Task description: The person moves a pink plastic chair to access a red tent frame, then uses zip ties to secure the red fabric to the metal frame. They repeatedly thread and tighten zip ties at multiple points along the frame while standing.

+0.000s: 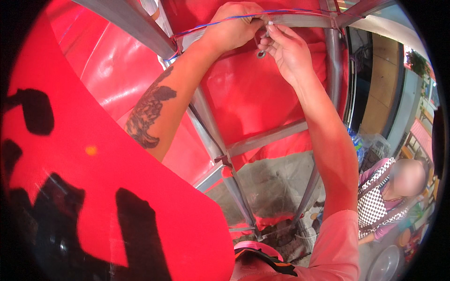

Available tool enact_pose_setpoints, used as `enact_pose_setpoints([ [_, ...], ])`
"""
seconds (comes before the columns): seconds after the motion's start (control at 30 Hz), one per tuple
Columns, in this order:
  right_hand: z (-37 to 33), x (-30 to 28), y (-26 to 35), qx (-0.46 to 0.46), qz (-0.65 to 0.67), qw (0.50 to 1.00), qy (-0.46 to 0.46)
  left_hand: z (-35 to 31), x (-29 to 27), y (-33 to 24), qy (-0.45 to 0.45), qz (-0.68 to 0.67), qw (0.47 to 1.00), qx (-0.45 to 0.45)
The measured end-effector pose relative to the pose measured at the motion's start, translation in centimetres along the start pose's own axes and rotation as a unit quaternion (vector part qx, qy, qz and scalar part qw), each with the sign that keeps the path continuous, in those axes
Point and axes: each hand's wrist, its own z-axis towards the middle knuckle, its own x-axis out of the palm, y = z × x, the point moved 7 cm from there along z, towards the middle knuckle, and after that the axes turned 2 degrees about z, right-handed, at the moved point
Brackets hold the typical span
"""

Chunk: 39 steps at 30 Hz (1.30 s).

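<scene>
My left hand (236,27) is up at a horizontal metal bar (300,20), its fingers closed, partly hidden behind the twisted red and blue wires (215,22). Close on its right, my right hand (291,50) pinches at the same spot, thumb and fingertips together. What lies between the fingertips is too small to make out. Just below them a small metal eyelet (261,54) shows against the red tarpaulin (262,93), which hangs behind the bar.
A red banner (93,178) with black print fills the lower left. Metal frame posts (333,70) and a crossbar (267,138) surround the tarpaulin. Below right stands a person (382,206) in a checkered apron, near a clear plastic basin (384,263).
</scene>
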Motion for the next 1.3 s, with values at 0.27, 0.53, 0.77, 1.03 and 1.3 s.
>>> enact_pose_setpoints([
  [0.27,0.3,0.0,0.6,-0.024,-0.015,0.998,-0.048,0.2,0.5,1.4,0.056,0.002,0.994,-0.089],
  [0.53,-0.7,1.6,1.4,-0.032,-0.055,0.992,-0.111,0.1,0.4,2.3,0.103,-0.031,0.992,-0.064],
  [0.77,-0.9,2.9,6.3,-0.022,-0.423,0.896,-0.131,0.1,0.7,2.4,0.08,-0.043,0.995,-0.034],
  [1.03,-0.2,3.9,5.6,0.11,-0.249,0.961,-0.044,0.7,-0.6,0.9,0.033,-0.033,0.999,0.024],
  [1.3,-1.0,2.3,4.7,0.09,-0.108,0.988,-0.059,0.5,-0.2,2.5,0.064,0.013,0.997,-0.037],
])
